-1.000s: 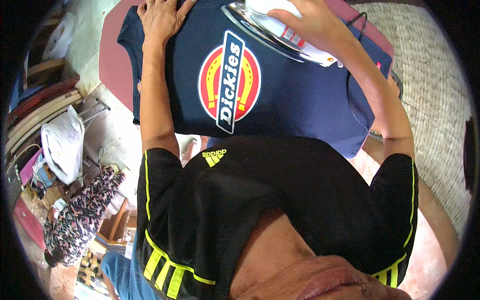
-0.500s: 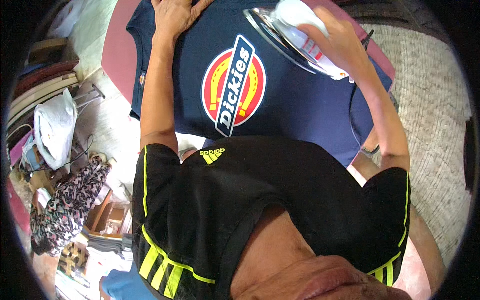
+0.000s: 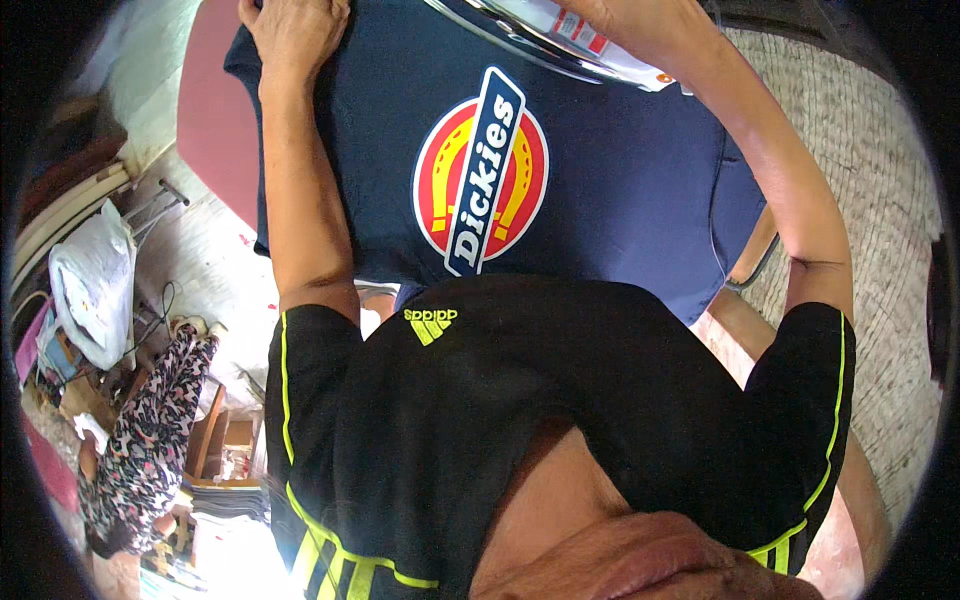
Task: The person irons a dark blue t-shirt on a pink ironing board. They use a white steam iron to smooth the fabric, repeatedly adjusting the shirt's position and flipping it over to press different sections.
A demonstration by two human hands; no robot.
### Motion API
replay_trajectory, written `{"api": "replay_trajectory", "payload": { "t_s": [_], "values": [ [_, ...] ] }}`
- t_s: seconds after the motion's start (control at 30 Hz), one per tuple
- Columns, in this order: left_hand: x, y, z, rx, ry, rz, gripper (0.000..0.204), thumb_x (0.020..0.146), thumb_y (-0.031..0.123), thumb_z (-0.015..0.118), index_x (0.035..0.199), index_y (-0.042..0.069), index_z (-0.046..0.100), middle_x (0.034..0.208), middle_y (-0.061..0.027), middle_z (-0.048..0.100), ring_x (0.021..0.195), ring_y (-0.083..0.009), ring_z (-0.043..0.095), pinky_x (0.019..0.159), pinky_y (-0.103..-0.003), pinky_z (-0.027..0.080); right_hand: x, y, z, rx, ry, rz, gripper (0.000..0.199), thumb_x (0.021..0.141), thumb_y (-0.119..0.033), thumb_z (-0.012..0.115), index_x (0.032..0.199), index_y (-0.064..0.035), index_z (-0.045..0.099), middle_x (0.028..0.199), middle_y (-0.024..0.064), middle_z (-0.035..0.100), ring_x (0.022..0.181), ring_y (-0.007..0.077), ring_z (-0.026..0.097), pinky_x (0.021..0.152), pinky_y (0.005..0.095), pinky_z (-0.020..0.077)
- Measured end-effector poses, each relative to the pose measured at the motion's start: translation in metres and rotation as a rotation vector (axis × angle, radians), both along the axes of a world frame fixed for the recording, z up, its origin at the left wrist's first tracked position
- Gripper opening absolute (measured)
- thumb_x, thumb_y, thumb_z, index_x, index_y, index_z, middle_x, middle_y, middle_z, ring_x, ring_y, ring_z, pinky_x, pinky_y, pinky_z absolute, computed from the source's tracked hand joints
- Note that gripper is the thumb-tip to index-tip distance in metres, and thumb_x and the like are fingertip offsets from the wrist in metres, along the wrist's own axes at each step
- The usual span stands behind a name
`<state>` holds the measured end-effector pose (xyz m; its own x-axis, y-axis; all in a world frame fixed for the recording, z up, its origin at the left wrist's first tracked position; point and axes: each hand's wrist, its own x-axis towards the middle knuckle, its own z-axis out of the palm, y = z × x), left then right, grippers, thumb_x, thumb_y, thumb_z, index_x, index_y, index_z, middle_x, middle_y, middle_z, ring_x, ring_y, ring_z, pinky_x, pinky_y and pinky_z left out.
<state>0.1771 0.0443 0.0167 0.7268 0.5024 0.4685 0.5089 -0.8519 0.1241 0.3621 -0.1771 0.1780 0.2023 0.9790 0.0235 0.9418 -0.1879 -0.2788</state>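
Observation:
A navy T-shirt [image 3: 620, 170] with a round red and yellow printed emblem [image 3: 480, 180] lies spread over a pink ironing board [image 3: 215, 110]. At the top right, my right hand [image 3: 650, 30] is wrapped round the handle of a clothes iron [image 3: 530, 35], whose shiny metal edge rests along the shirt above the emblem. The frame's top edge cuts off part of the iron and my right fingers. My left hand [image 3: 300, 40] lies on the shirt's upper left part, thumb and outer finger apart; its other fingertips are out of view.
The iron's dark cord [image 3: 714, 215] hangs down beside my right forearm. To the left are a white plastic bag [image 3: 95, 285] and a person in patterned clothes [image 3: 155, 430]. Stacked dark cloth [image 3: 228, 500] sits near that person. Patterned flooring [image 3: 815, 150] stretches along the right.
My right hand has carried the iron up and left across the shirt, partly beyond the top edge. My left hand has shifted left. The person at the left has moved slightly.

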Motion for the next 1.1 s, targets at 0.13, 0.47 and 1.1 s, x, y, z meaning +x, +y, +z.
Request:
{"api": "replay_trajectory", "payload": {
  "t_s": [0.13,0.47,1.1],
  "values": [
    [-0.007,0.001,0.0,-0.024,0.03,0.024,0.044,0.106,0.04,0.05,0.144,0.02,0.057,0.156,-0.0084,0.047,0.147,-0.0344,0.037,0.117,-0.055,0.026,0.005,-0.011,0.006,-0.086,0.1,-0.062,0.044,0.093,-0.042,0.07,0.099,-0.0001,0.059,0.091,0.0263,0.066,0.085,0.0456,0.067,0.069,0.0485,0.0505],
    [-0.008,0.015,-0.012,0.146,0.052,-0.024,0.04,0.104,0.041,0.053,0.14,0.025,0.059,0.147,-0.0054,0.054,0.139,-0.0301,0.047,0.111,-0.055,0.035,0.005,0.009,-0.008,-0.009,0.128,-0.009,0.047,0.093,-0.042,0.071,0.103,0.0027,0.061,0.094,0.0273,0.068,0.086,0.0439,0.069,0.072,0.046,0.0537],
    [0.141,-0.323,0.045,-0.197,-0.125,-0.895,0.068,0.091,0.061,0.064,0.135,0.011,0.059,0.144,-0.0155,0.055,0.134,-0.0355,0.05,0.103,-0.061,0.042,0.032,-0.369,0.122,0.371,0.627,-1.086,0.039,0.102,-0.047,0.058,0.1,-0.0086,0.064,0.071,-0.002,0.053,0.055,0.0039,0.047,0.044,0.0226,0.0352]
  ]
}}
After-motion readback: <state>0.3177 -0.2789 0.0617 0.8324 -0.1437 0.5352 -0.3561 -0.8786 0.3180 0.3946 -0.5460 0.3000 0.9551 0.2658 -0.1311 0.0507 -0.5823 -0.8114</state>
